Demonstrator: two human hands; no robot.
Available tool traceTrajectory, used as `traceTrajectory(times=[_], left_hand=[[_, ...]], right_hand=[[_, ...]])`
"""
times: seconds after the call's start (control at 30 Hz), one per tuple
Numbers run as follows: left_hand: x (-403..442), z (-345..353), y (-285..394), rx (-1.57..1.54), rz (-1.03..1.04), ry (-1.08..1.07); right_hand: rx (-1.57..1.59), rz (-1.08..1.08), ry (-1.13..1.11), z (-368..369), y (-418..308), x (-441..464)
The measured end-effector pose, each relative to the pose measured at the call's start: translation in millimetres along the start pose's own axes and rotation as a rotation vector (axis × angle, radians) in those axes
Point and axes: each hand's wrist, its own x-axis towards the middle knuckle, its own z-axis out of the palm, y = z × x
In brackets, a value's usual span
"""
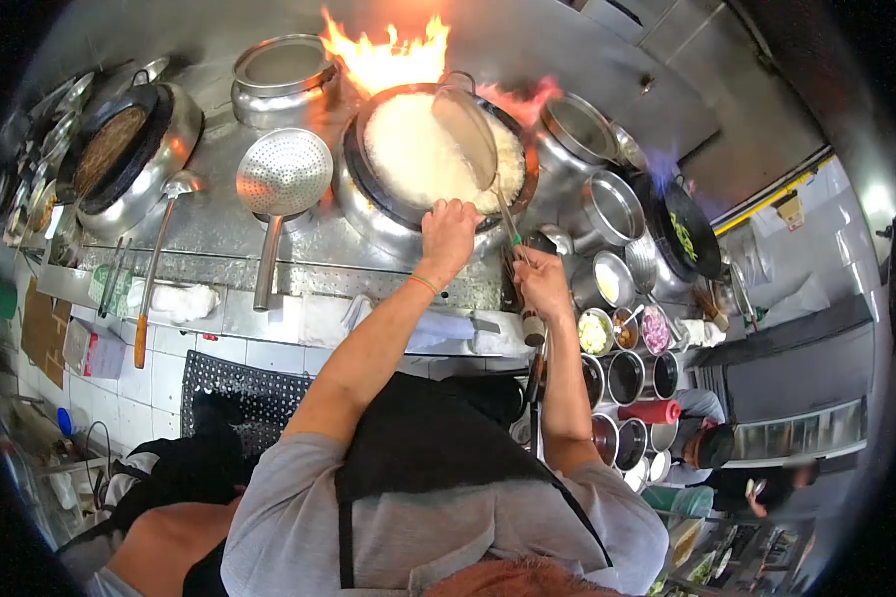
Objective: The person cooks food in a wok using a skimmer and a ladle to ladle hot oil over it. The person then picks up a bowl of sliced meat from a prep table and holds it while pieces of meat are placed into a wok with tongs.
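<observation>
Here's the wok (356, 171) right in front of me, full of pale froth (408, 149), and there's my wire skimmer (465, 134), its round head tilted over the right half of that foam! My right hand (543, 284) is wrapped round the skimmer's handle, just off the wok's near right edge. My left hand (450, 237) is at the wok's near rim, fingers bunched and curled down; whether they pinch anything, I can't tell. And look at those flames (393, 58), leaping up bright orange behind the wok's far edge!

Left of the wok lies a perforated ladle (285, 171), handle pointing my way, with a steel pot (281, 99) beyond it. Farther left, a long ladle (157, 261) with a wooden grip, then a second wok (80, 194) holding something brown.

Over to the right of my wok, steel pots crowd close, and past them sits a black pan (705, 244) with green pieces inside. Nearer me on that side, a small container of chopped pink pieces (655, 330).
</observation>
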Motion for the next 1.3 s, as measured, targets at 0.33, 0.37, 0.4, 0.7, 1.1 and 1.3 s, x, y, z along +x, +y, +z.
traceTrajectory(times=[0.33, 0.37, 0.4, 0.7, 1.1, 1.3], left_hand=[[-4, -7, 4, 0.001, -0.027, -0.019], [-6, -9, 4, -0.001, -0.021, -0.067], [-8, -11, 3, -0.002, -0.019, -0.111], [-42, -20, 13, 0.190, -0.034, -0.085], [-40, -28, 6, 0.089, -0.022, -0.167], [-40, -34, 3, 0.085, -0.021, -0.208]], right_hand=[[0.146, 0.138, -0.051, 5, -31, -13], [0.173, 0.142, -0.064, 2, -24, -16], [0.168, 0.136, -0.071, 2, -22, -20], [0.016, -0.098, 0.197, 0, -2, -56], [-0.062, -0.057, 0.247, -15, -11, -76], [-0.075, -0.058, 0.200, -9, -3, -67]])
